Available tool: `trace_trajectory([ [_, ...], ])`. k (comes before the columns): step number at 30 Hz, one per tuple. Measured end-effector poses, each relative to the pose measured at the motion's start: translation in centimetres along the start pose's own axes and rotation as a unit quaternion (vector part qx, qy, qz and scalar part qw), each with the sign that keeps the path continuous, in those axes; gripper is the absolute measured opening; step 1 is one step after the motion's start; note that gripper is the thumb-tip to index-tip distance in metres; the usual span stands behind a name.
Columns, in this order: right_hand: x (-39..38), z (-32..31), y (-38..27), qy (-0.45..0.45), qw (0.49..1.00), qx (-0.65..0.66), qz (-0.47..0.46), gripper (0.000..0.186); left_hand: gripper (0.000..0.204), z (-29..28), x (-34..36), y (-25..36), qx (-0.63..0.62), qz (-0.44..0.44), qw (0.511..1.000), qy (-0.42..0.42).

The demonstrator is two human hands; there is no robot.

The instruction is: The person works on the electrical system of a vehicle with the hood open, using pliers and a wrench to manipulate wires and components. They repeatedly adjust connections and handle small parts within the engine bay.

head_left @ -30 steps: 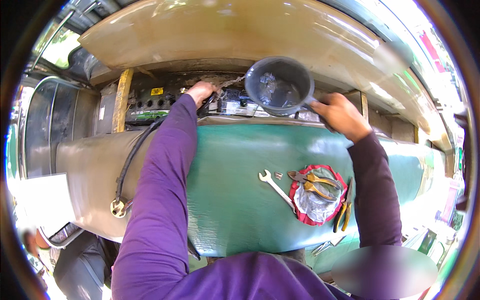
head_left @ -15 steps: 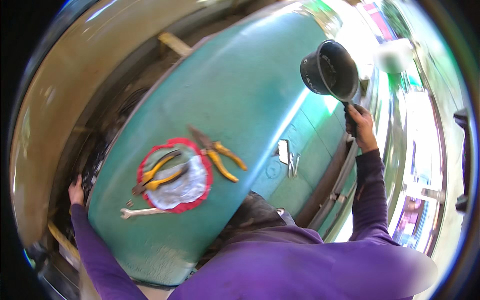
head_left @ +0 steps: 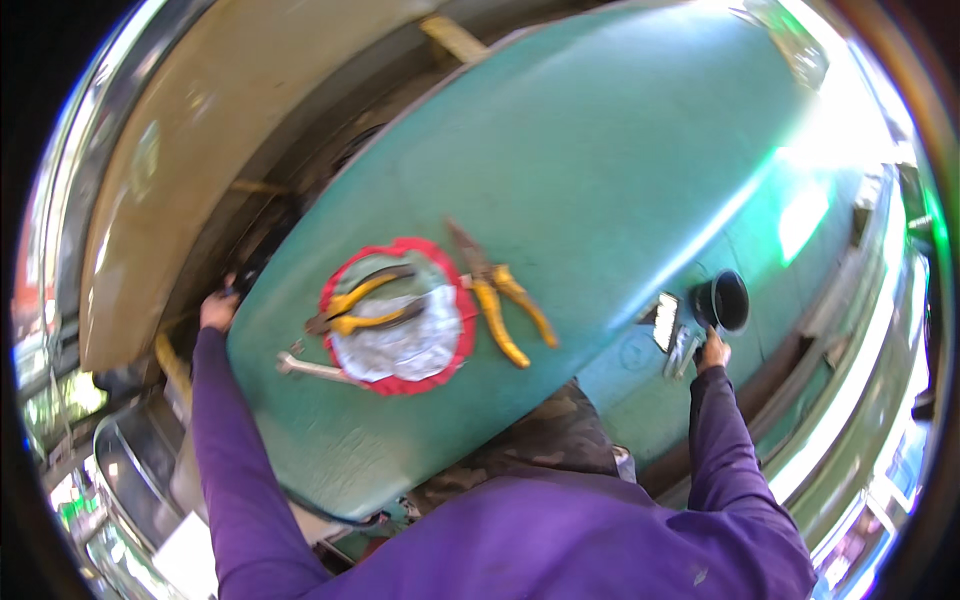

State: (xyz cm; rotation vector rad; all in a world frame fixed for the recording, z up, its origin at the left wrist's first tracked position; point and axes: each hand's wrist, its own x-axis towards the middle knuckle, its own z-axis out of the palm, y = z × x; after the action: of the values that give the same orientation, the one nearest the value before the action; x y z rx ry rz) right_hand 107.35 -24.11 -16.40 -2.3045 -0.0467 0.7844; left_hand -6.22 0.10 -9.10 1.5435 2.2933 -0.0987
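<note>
My right hand (head_left: 714,351) is closed round the handle of a black dipper (head_left: 722,302), whose round mouth faces up and right. The dipper is over the lower green surface, beside a phone (head_left: 665,322) with a bright screen. My left hand (head_left: 218,310) is at the left edge of the large curved green panel (head_left: 560,150), by a dark gap; its fingers are partly hidden and blurred. Between my hands, yellow-handled pliers (head_left: 375,302) lie on a red-rimmed round cloth (head_left: 415,345). Another pair of yellow-handled pliers (head_left: 500,300) lies to their right. An open-end wrench (head_left: 315,370) sticks out under the cloth.
Small metal tools (head_left: 682,352) lie by the phone. A small metal piece (head_left: 297,346) rests near the wrench. A tan curved panel (head_left: 190,130) stands across the dark gap on the left, with a yellowish bar (head_left: 453,38) spanning the gap. Rails (head_left: 800,370) run along the right.
My right hand has brought the dipper down and nearer to me, from raised at the upper right to beside the phone. The view has shifted; my left hand remains by the panel's left edge.
</note>
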Motion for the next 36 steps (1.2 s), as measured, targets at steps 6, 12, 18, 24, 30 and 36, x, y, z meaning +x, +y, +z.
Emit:
trace_trajectory([
  [6,-3.2,-1.6,-4.9,0.085,0.769,-0.587,-0.237,0.038,0.034,-1.1,-2.7,5.1,-0.11,-0.107,0.988,-0.034],
  [12,-32.5,5.8,-25.0,-0.223,0.819,-0.171,-0.501,0.036,0.043,-1.6,-3.6,8.1,-0.391,-0.16,0.906,-0.041],
  [18,-52.3,17.4,-27.8,-0.302,0.647,-0.395,-0.578,0.073,0.017,-0.9,-2.7,7.7,-0.556,-0.185,0.804,-0.098],
  [24,-51.1,16.7,-28.9,-0.356,0.775,-0.357,-0.381,0.045,0.028,0.4,-0.7,8.4,-0.49,-0.192,0.847,-0.076],
  [30,-58.3,23.7,-38.8,-0.508,0.748,-0.239,-0.355,0.059,0.031,0.5,-0.3,9.0,-0.35,-0.109,0.924,-0.114],
  [36,-66.3,43.6,-34.9,-0.549,0.471,-0.348,-0.596,0.031,0.031,0.1,-0.1,9.0,-0.235,0.002,0.966,-0.106],
])
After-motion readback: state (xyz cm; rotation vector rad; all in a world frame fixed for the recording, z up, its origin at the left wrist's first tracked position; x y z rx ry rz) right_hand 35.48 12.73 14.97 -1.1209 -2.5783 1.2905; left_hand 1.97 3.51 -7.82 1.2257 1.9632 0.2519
